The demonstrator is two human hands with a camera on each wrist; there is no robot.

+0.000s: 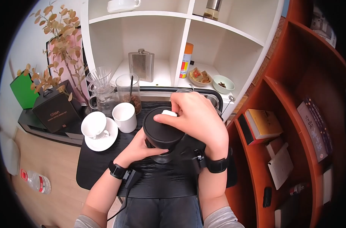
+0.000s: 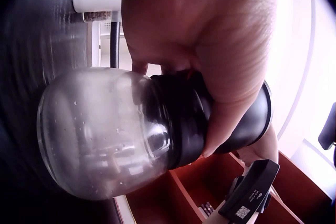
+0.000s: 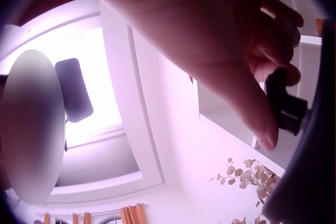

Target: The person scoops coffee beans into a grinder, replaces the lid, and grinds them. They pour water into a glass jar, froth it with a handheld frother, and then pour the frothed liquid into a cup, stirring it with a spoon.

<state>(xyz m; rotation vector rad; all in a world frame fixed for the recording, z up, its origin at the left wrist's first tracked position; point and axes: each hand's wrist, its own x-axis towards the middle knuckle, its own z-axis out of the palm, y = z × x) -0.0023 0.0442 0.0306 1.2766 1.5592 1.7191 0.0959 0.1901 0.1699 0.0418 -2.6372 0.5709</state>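
Observation:
A coffee grinder with a wide black top (image 1: 161, 131) and a clear glass jar (image 2: 100, 134) below stands on the black table (image 1: 157, 186) in front of the person. My left hand (image 1: 136, 148) grips its black neck, thumb across the near side. The glass looks empty, with a few droplets on it. Above the top, my right hand (image 1: 201, 117) pinches the small fitting (image 3: 286, 108) at the centre between thumb and fingers. That fitting is black in the right wrist view, with a bright white patch in the head view. The right fingertips are partly hidden in the head view.
Left of the grinder are a white mug (image 1: 124, 117), a tipped white cup (image 1: 93, 123) and a saucer (image 1: 104, 143). Behind them stand a glass server with dripper (image 1: 104, 95) and a glass jar of brown pieces (image 1: 134, 102). A white shelf (image 1: 138, 17) rises behind.

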